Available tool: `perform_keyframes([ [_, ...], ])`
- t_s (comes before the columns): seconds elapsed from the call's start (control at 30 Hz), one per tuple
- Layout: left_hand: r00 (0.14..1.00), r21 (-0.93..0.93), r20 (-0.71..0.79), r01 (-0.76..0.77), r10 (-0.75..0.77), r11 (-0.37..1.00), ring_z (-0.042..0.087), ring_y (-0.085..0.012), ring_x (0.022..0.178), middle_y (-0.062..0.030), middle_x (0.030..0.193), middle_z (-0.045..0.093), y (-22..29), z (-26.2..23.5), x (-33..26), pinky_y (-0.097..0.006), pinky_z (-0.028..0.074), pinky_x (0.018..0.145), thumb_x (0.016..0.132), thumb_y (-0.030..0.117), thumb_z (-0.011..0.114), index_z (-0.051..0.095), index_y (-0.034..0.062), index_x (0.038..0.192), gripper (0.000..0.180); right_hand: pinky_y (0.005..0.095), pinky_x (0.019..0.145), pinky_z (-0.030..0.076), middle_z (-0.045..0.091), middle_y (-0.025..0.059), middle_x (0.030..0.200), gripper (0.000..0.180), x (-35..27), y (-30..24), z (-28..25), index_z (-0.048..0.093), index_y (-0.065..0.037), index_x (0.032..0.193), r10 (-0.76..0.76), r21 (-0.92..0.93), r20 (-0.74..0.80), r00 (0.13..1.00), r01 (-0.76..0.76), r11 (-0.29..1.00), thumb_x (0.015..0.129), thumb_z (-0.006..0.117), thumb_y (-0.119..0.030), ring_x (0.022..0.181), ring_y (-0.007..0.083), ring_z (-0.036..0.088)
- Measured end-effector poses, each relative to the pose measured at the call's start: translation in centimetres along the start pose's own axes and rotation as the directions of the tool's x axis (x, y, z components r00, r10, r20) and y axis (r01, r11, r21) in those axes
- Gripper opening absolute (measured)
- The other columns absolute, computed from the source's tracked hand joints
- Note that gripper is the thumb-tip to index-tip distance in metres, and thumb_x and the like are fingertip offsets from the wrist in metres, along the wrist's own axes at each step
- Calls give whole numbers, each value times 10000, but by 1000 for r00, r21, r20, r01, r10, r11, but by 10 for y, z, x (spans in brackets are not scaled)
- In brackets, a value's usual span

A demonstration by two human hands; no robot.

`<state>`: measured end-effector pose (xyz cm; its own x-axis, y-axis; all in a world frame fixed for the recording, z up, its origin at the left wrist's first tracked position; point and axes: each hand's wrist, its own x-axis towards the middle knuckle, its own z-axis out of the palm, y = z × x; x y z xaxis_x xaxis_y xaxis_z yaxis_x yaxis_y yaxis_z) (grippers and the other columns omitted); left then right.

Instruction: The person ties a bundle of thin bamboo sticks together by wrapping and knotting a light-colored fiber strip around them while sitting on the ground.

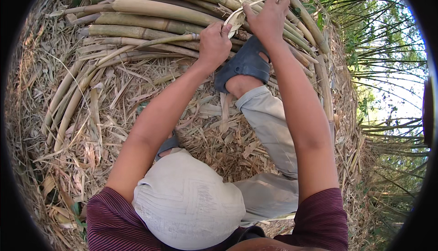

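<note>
A pale, twisted strip of bamboo [236, 19] stretches between my two hands over the pile of bamboo poles [155, 7]. My left hand [215, 44] is closed around its lower end, thumb upward, just above the pile's near side. Farther right and higher, my right hand [270, 17] grips the strip's other end between thumb and fingers; the exact contact is partly hidden. Just below the hands, my foot in a dark grey clog [248, 64] rests against the poles, its toe end under my right wrist.
Bent bamboo poles [68, 107] curve down at the left. Dry leaves and husks [219, 137] cover the ground. My raised knee in light trousers [189, 201] fills the lower middle. Green bamboo growth [383, 59] stands along the right side.
</note>
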<state>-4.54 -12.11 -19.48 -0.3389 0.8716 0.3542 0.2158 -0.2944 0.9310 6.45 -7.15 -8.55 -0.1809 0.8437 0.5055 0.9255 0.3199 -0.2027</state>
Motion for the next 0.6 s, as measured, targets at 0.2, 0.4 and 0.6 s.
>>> perform_keyframes([
  [0.2,989,-11,117,91,-89,996,552,-458,662,-253,679,585,-6,-10,12,-483,426,615,920,161,625,638,-42,785,244,443,1131,316,484,128,1425,530,29,4,-23,556,-141,1320,-664,-257,399,632,773,580,802,631,-230,1357,327,405],
  [0.4,973,-23,196,128,-121,992,523,-414,601,-244,650,560,-10,-11,19,-460,419,594,926,200,631,641,-43,797,275,411,1012,417,579,117,1210,312,75,23,-1,625,-125,1138,-854,-158,420,308,951,265,830,641,-174,1183,313,533],
  [0.6,951,-30,266,173,-159,985,471,-336,555,-205,614,551,-14,-20,25,-422,424,583,940,235,619,658,-38,817,302,423,791,508,654,89,940,150,81,23,3,623,-93,978,-607,-18,657,448,814,581,831,594,-82,927,306,645],
])
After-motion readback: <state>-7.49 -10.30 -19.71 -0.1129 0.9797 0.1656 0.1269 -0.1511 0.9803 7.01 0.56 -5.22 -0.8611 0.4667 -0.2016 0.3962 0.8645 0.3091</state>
